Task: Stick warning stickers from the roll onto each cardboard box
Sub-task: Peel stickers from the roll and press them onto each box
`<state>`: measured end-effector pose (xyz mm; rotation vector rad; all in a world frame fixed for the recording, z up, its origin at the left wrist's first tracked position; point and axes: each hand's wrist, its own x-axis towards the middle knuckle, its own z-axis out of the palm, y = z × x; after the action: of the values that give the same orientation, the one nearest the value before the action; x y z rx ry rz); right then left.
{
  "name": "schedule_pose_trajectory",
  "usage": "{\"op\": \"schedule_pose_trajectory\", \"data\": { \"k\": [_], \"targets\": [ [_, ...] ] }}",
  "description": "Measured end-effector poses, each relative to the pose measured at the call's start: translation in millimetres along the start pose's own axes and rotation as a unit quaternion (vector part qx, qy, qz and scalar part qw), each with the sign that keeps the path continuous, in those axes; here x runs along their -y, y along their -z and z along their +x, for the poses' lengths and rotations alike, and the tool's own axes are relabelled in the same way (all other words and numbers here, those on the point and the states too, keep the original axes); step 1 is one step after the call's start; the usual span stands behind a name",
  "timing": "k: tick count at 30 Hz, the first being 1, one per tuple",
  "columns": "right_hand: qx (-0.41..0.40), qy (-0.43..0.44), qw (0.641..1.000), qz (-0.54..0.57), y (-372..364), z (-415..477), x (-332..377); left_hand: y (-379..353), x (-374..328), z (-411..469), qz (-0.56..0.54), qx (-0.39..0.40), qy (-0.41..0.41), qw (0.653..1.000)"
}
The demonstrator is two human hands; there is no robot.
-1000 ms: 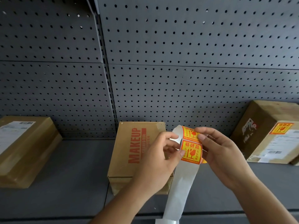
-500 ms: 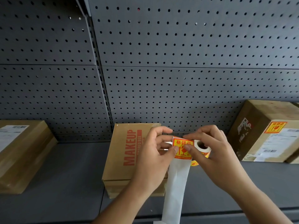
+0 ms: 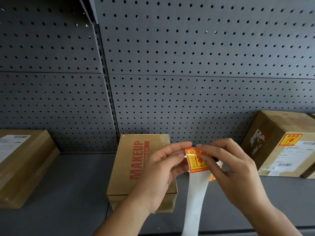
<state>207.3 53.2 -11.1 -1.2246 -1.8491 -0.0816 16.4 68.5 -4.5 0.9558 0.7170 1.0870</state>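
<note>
Head view: both hands work a sticker (image 3: 196, 160) at 5 o'clock, left hand (image 3: 158, 174) and right hand (image 3: 233, 169) each with grip pinched on it, backing strip (image 3: 196, 198) trailing down. The 3 o'clock box (image 3: 279, 145) is labelled; MAKEUP box (image 3: 136, 167) and 9 o'clock box (image 3: 25, 164) apparently remain.
</note>
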Motion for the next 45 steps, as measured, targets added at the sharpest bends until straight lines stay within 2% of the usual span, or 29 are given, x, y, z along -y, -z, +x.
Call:
{"op": "schedule_pose_trajectory", "data": {
  "k": [6, 10, 16, 22, 28, 37, 45],
  "targets": [
    [-0.019, 0.010, 1.000, -0.012, 1.9, -1.5, -1.8, 0.1, -0.1, 2.7, -0.041, 0.014, 0.036, 0.998],
    [-0.013, -0.042, 0.998, 0.055, 2.4, 2.3, 2.4, -0.3, -1.4, 3.6, -0.035, 0.019, 0.030, 0.999],
    [0.048, -0.080, 0.993, 0.069, 2.2, 3.7, 4.0, -3.1, -3.6, 1.7, -0.030, -0.002, 0.010, 0.999],
    [0.018, -0.057, 0.996, 0.068, -1.4, 1.8, 5.8, -7.1, 0.4, 3.1, 0.028, -0.061, -0.020, 0.998],
    [-0.003, -0.037, 0.997, 0.071, -2.5, 0.2, 8.7, -10.0, 0.4, 1.3, 0.061, -0.077, -0.033, 0.995],
    [-0.052, -0.003, 0.998, 0.019, -1.0, -1.7, 9.4, -13.4, -0.6, 1.8, 0.117, -0.086, -0.072, 0.987],
    [-0.044, 0.011, 0.999, 0.021, 2.6, -2.0, 7.3, -13.3, -3.5, 2.8, 0.154, -0.060, -0.048, 0.985]
  ]
}}
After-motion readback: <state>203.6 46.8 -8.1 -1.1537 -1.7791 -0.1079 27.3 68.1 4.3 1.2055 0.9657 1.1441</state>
